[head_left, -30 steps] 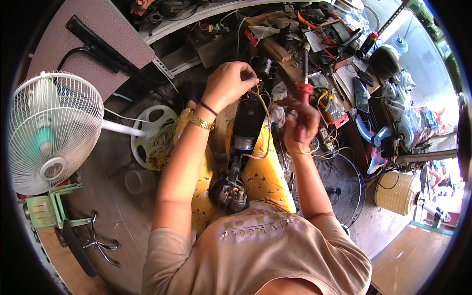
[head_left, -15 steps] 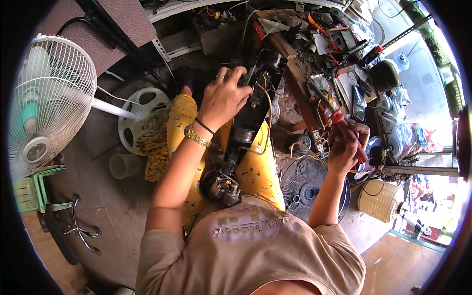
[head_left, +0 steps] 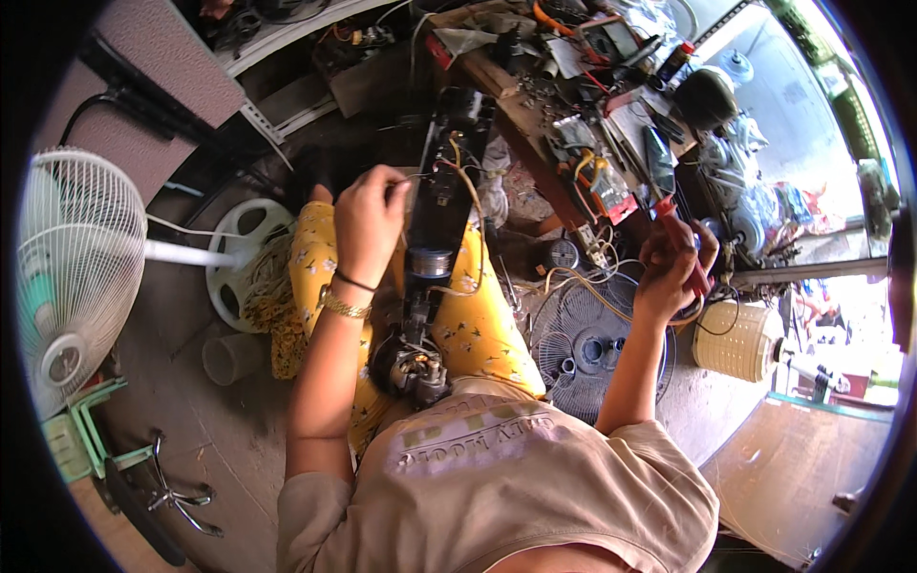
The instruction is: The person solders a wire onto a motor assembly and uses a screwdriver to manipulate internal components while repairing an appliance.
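Note:
Across my lap lies a long black fan body (head_left: 416,215), with a bare motor (head_left: 420,372) at its near end. Loose wires (head_left: 468,181) come out of its opened far section, and a yellowish cable loops down its right side. My left hand (head_left: 371,215) is closed in a pinch just left of that section. A thin wire seems to run from its fingertips to the body. Off to the right, my right hand (head_left: 673,272) is wrapped round the red handle of a soldering iron (head_left: 671,224), tilted up and away from me, its cord trailing below.
A cluttered wooden workbench (head_left: 521,119) with tools and parts stands ahead right. A fan grille (head_left: 597,353) lies on the floor right of my leg. On the left are a white standing fan (head_left: 81,277), a round white base (head_left: 224,258) and a plastic tub (head_left: 232,355).
My left hand has drawn back from the fan body to the left, its fingers now pinched. The right hand still holds the soldering iron. The whole view has shifted.

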A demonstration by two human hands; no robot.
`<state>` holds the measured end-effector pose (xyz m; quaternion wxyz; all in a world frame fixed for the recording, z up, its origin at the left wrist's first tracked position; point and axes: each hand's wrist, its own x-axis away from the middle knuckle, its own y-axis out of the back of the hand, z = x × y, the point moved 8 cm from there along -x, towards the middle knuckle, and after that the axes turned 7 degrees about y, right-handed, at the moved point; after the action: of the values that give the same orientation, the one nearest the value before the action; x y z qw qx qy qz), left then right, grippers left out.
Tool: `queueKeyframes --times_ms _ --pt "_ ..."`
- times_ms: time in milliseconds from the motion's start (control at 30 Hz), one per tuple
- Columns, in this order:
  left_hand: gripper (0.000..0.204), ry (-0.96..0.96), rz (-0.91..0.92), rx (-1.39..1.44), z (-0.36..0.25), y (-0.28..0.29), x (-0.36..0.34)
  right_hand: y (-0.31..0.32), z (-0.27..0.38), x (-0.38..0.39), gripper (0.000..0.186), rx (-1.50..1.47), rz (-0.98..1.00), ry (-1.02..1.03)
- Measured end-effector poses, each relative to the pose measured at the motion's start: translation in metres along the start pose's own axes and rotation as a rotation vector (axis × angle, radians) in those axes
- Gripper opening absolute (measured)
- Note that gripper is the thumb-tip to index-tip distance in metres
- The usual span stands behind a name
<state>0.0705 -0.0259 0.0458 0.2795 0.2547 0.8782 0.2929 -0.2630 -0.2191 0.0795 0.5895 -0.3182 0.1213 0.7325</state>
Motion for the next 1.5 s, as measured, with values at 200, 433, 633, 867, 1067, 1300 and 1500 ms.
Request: queueKeyframes --times_ms 200,433,633,867,1067,1300,1500 --pt "0.016 0.062 0.013 0.137 0.009 -0.011 0.016 0.011 -0.038 -0.007 0.04 0.079 -0.011 -0.024" --pt "0.023 0.084 0.02 0.372 -0.013 0.005 0.054 0.008 -0.166 -0.004 0.038 0.929 0.202 -0.163" --pt "0.04 -0.41 0.34 -0.087 -0.05 -0.009 0.117 -0.006 -0.198 -0.014 0.041 1.049 0.146 -0.114" --pt "0.046 -0.284 0.276 0.172 -0.063 0.023 0.106 -0.006 -0.127 -0.02 0.037 0.686 -0.036 0.204" --pt "0.054 0.121 0.381 1.001 -0.076 -0.031 0.101 -0.073 -0.003 0.054 0.054 0.409 -0.009 0.536" --pt "0.063 0.406 0.359 1.354 -0.083 -0.051 0.117 -0.133 0.045 0.118 0.043 -0.177 0.237 0.348" --pt "0.058 0.533 0.332 1.551 -0.079 -0.042 0.126 -0.156 0.038 0.128 0.032 -0.408 0.217 0.178"
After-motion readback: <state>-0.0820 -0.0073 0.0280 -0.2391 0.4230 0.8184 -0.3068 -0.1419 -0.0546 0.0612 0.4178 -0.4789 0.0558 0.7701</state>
